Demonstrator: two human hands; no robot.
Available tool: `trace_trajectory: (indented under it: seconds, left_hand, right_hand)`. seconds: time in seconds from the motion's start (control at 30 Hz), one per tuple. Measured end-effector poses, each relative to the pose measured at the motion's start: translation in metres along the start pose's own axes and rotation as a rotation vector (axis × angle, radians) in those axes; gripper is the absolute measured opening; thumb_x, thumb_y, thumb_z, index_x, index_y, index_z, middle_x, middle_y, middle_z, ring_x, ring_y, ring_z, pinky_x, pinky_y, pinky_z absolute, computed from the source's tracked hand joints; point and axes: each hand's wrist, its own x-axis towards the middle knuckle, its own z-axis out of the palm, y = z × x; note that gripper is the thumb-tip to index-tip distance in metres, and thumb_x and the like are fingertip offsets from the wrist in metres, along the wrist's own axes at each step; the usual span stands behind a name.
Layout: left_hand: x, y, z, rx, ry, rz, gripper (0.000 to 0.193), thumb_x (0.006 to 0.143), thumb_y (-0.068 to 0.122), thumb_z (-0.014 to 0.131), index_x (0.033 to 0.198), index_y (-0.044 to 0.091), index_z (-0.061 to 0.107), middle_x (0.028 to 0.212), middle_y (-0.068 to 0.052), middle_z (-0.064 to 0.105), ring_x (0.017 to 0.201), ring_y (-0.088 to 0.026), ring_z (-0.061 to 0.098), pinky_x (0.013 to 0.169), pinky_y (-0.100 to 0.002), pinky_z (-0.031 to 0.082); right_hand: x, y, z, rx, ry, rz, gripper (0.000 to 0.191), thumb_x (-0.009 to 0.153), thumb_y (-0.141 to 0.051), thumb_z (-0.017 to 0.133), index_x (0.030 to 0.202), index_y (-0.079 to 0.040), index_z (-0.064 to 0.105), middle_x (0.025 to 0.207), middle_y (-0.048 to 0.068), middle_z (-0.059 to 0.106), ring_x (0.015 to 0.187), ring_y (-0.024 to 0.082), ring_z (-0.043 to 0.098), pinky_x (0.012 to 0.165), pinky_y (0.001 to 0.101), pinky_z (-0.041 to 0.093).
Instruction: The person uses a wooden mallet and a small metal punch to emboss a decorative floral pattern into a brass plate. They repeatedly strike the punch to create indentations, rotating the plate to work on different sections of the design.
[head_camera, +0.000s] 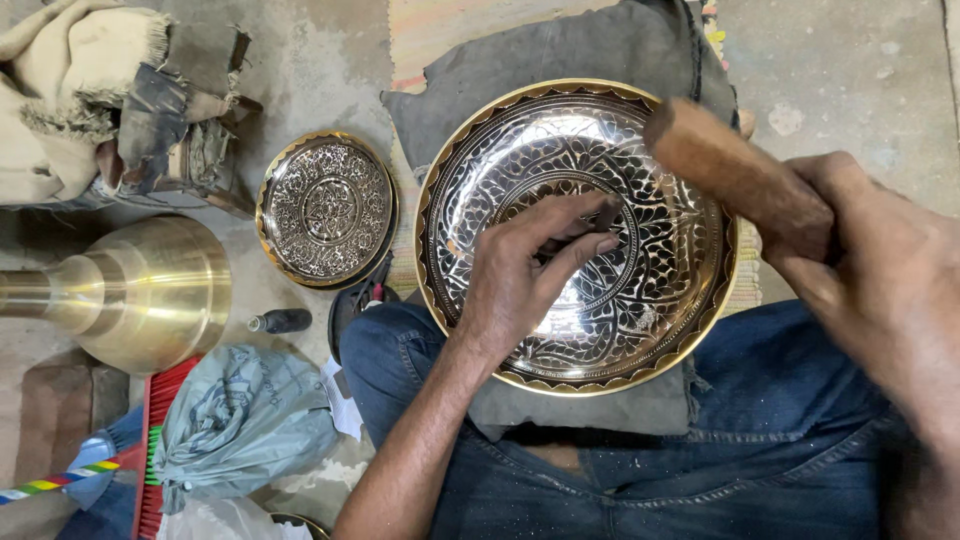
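Floor: bare grey concrete (310, 60), stained and patchy. Left of the hands lie a smaller engraved brass plate (327, 209), a brass bell-shaped vessel (140, 290), a pile of frayed cloth (80, 90), a grey plastic bag (240, 420) and a red brush (160, 440). Lighting: even, diffuse.
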Motion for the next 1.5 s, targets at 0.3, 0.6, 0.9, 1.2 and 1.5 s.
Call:
trace_trajectory:
  seconds: [0.3, 0.6, 0.9, 1.2, 1.5]
  left_hand:
    - [0.002, 0.005, -0.009, -0.022, -0.072, 0.032, 0.037, 0.096, 0.019, 0.074, 0.132, 0.010, 0.067, 0.119, -0.011, 0.077, 0.107, -0.020, 0.078, 0.092, -0.034, 0.067]
    - [-0.001, 0.000, -0.008, -0.093, -0.037, 0.027, 0.034, 0.098, 0.016, 0.073, 0.131, 0.009, 0.068, 0.117, -0.009, 0.078, 0.105, -0.019, 0.078, 0.089, -0.033, 0.068]
    - [0.002, 0.005, -0.010, -0.055, -0.050, 0.035, 0.036, 0.097, 0.015, 0.076, 0.131, 0.009, 0.067, 0.119, -0.010, 0.076, 0.105, -0.018, 0.078, 0.089, -0.031, 0.068]
    - [0.003, 0.005, -0.014, -0.053, -0.075, 0.053, 0.038, 0.095, 0.015, 0.077, 0.132, 0.009, 0.068, 0.119, -0.009, 0.077, 0.108, -0.019, 0.078, 0.092, -0.033, 0.065]
    - [0.002, -0.001, -0.010, -0.050, -0.091, 0.031, 0.038, 0.097, 0.018, 0.074, 0.133, 0.009, 0.066, 0.119, -0.011, 0.076, 0.105, -0.019, 0.078, 0.090, -0.033, 0.068]
  right_hand:
    - [0.001, 0.004, 0.000, -0.426, 0.014, -0.333, 0.043, 0.075, -0.011, 0.080, 0.116, -0.007, 0.068, 0.091, 0.013, 0.074, 0.086, 0.031, 0.073, 0.076, 0.0419, 0.058]
    - [-0.001, 0.004, 0.004, -0.179, -0.032, -0.112, 0.026, 0.099, -0.005, 0.070, 0.125, -0.003, 0.066, 0.083, 0.016, 0.074, 0.070, 0.022, 0.073, 0.061, 0.0351, 0.058]
    - [-0.004, 0.003, 0.000, -0.404, 0.068, -0.399, 0.039, 0.074, -0.004, 0.081, 0.111, -0.002, 0.066, 0.084, 0.016, 0.070, 0.078, 0.035, 0.069, 0.071, 0.0469, 0.055]
    - [-0.006, 0.008, 0.003, -0.047, -0.013, -0.016, 0.041, 0.092, -0.010, 0.075, 0.131, -0.006, 0.063, 0.099, 0.014, 0.066, 0.092, 0.032, 0.067, 0.081, 0.0415, 0.053]
    - [-0.006, 0.008, 0.001, -0.439, 0.012, -0.330, 0.043, 0.074, -0.005, 0.080, 0.114, -0.003, 0.066, 0.085, 0.015, 0.070, 0.080, 0.034, 0.070, 0.073, 0.0459, 0.055]
